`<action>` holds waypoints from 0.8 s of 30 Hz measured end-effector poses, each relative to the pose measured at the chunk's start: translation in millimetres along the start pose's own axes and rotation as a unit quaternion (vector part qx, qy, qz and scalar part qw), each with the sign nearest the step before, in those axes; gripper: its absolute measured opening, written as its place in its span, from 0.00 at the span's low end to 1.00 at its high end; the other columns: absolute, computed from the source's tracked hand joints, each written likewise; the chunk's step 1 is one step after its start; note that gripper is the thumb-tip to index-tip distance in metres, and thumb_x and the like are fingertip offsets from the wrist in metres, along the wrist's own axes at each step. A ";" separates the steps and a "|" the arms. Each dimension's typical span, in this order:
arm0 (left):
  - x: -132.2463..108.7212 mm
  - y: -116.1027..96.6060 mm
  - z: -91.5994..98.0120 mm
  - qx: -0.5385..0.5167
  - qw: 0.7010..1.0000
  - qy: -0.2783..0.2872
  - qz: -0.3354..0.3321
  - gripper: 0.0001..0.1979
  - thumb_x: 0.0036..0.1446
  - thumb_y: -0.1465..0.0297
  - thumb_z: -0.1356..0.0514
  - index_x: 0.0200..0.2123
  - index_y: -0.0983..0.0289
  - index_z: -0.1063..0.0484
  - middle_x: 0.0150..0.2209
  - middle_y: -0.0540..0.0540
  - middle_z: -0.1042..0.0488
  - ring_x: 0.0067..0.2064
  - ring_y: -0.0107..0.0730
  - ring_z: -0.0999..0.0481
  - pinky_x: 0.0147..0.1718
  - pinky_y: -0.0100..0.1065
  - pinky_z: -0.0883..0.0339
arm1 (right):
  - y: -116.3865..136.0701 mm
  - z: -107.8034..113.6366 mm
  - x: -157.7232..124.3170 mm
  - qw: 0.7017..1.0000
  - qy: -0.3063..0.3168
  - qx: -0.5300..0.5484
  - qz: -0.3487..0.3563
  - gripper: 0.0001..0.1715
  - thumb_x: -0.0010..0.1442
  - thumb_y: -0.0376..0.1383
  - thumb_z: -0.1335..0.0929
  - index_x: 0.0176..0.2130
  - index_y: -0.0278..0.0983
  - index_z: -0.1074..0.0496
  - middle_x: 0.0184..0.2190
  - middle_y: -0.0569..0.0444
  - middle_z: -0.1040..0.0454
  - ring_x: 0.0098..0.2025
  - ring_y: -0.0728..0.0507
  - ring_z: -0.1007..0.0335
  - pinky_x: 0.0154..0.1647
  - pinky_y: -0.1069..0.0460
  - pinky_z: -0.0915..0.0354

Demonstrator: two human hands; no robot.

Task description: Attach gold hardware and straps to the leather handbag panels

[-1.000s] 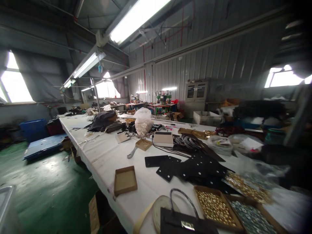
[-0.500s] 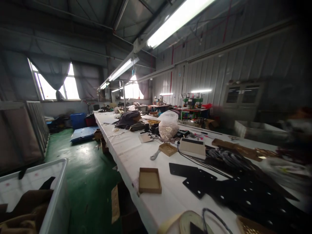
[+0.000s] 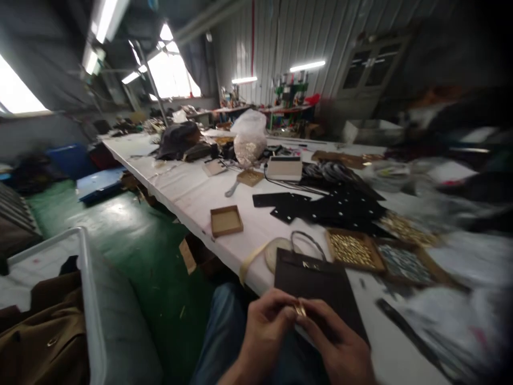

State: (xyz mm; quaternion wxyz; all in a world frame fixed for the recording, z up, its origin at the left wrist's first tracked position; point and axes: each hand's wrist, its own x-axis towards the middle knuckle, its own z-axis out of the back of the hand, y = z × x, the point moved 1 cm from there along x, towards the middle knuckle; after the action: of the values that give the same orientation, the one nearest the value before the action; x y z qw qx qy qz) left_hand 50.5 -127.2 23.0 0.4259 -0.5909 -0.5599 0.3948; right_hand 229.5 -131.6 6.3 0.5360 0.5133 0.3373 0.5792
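Both hands meet over my lap at the table's near edge. My left hand and my right hand have their fingers pinched together around a small gold-coloured metal piece; blur hides its exact kind. Just beyond them lies a dark brown handbag with a thin looped handle and small metal letters or fittings near its top. A roll of pale tape sits partly behind the bag. To the right stands a cardboard tray of gold studs, beside a tray of silvery metal parts.
Black punched panels and a shallow cardboard box lie on the long white table. At left, a white bin holds brown material. A dark strap-like tool and plastic bags are at right.
The view has tilted down and turned right. My hands, holding the gold piece, and the brown handbag are now in sight, along with the trays of metal parts.
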 end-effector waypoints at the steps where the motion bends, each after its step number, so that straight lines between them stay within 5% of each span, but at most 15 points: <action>1: -0.3 4.1 1.6 -0.001 1.000 0.009 -0.016 0.22 0.67 0.50 0.24 0.46 0.65 0.12 0.46 0.62 0.18 0.47 0.44 0.19 0.48 0.40 0.23 | 1.1 0.3 -1.3 1.000 0.005 0.028 -0.011 0.21 0.66 0.54 0.19 0.49 0.43 0.10 0.47 0.49 0.11 0.46 0.37 0.12 0.49 0.52 0.16; 12: -7.1 10.9 7.0 0.032 0.997 0.005 -0.070 0.11 0.73 0.62 0.27 0.48 0.63 0.10 0.46 0.60 0.19 0.43 0.37 0.20 0.43 0.34 0.24 | 9.5 -6.2 -10.6 0.990 0.026 0.139 -0.030 0.14 0.70 0.45 0.19 0.51 0.41 0.12 0.47 0.48 0.13 0.47 0.39 0.13 0.49 0.51 0.16; 24: -14.2 7.5 6.0 0.073 0.993 0.002 -0.092 0.07 0.72 0.65 0.27 0.47 0.59 0.08 0.43 0.59 0.17 0.45 0.39 0.17 0.45 0.34 0.21 | 3.5 -16.6 -25.6 0.992 -0.024 0.113 0.047 0.07 0.74 0.39 0.22 0.52 0.45 0.14 0.47 0.49 0.16 0.46 0.41 0.17 0.46 0.52 0.18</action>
State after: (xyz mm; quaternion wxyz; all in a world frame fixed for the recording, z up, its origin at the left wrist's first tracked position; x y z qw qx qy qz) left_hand 46.5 -141.1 13.8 0.5034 -0.5051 -0.5811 0.3922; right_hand 210.1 -154.5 -0.4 0.4548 0.5999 0.3633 0.5490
